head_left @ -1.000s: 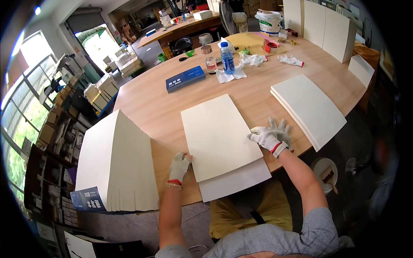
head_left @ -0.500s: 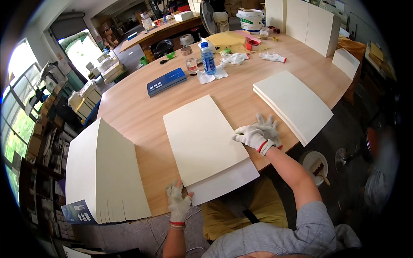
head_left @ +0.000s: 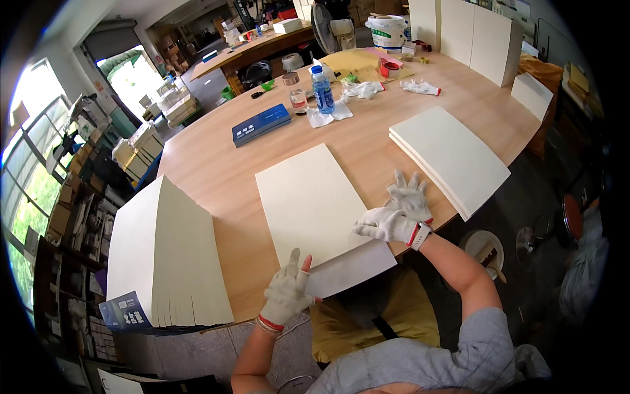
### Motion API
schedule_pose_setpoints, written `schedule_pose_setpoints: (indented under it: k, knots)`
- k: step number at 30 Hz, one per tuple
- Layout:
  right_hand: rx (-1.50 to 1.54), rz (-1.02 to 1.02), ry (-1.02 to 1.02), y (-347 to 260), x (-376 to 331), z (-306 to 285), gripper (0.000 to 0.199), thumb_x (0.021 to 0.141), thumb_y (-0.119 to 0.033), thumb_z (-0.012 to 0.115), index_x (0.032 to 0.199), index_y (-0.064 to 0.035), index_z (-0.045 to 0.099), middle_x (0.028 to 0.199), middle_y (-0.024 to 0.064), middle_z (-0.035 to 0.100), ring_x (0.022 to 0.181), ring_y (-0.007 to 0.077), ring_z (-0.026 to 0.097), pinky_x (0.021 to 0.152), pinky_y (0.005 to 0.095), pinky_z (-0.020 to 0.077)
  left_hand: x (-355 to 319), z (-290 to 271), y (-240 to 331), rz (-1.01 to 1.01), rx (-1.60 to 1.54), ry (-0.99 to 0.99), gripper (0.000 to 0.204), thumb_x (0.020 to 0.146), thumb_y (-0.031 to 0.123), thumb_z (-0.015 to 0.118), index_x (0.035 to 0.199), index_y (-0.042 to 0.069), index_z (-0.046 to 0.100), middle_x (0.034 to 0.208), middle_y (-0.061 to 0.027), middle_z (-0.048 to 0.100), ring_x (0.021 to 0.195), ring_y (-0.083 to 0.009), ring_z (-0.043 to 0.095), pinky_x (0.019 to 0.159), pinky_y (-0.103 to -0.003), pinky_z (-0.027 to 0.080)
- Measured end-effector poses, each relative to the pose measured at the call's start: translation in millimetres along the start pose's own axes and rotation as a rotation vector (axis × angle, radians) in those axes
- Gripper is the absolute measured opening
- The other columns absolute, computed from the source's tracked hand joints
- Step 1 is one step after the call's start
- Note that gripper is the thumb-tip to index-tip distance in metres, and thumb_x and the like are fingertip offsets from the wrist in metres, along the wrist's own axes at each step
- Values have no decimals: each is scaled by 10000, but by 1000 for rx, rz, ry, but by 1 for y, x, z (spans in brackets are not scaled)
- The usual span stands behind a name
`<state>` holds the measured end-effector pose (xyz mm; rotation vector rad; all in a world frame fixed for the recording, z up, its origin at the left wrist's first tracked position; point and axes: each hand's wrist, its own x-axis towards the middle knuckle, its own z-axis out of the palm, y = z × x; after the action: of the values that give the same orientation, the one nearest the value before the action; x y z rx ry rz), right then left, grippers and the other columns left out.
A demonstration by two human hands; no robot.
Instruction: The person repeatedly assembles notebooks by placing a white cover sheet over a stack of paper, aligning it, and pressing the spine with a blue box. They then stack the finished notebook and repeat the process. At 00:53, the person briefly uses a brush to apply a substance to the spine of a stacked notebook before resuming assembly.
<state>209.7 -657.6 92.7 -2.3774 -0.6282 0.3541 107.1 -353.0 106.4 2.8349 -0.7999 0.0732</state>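
At tabletop's (head_left: 216,171) near edge, left hand (head_left: 287,293) pins the lower sheet (head_left: 348,270), fingers spread; right hand (head_left: 388,223) flat on the cream board (head_left: 308,200): align edges squarely.

2 cream sheets (head_left: 315,210) lie flat, stacked and offset, overhanging the round wooden table's near edge.

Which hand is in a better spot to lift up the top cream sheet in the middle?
Probably the left hand: its fingers sit at the near corner of the cream sheet, where the sheet below sticks out. The right hand lies at the sheet's right edge, beside a spare glove.
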Motion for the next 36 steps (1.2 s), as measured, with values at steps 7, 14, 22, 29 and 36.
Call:
schedule_pose_setpoints:
  k: [7,14,22,29,36]
  knots:
    - [-446,442,325,44,-9,-12,805,701,-790,501,1250,-210,601,1434,166,383,1337,520,142,1068,631,102,6,20,-27,82,80,44,620,688,245,761,1253,102,549,1293,-169,518,983,-317,626,824,-381,521]
    - [-9,231,21,14,8,11,483,763,-547,667,939,-99,697,1022,165,669,980,350,621,858,433,460,47,0,-43,-708,-342,-168,288,770,347,720,884,83,723,706,-100,678,686,-230,664,681,-357,498]
    - [-186,209,262,11,17,30,382,770,-410,714,841,-41,646,857,186,657,830,371,639,741,438,502,56,-2,-47,-658,-175,-282,374,757,392,732,942,72,678,833,-136,683,822,-282,663,742,-398,494]
    - [-217,229,418,42,17,31,429,796,-342,681,1126,-113,531,1127,163,560,998,362,585,861,429,473,138,-33,0,368,604,-415,1133,530,285,876,1481,244,261,1537,-98,215,1381,-280,289,1116,-446,273]
    - [-301,194,427,100,-47,-34,329,814,-144,597,1142,-139,603,1168,135,608,985,375,612,856,453,498,170,-35,16,538,522,-740,1291,425,171,911,1488,370,206,1565,-104,154,1415,-325,207,1141,-417,233]
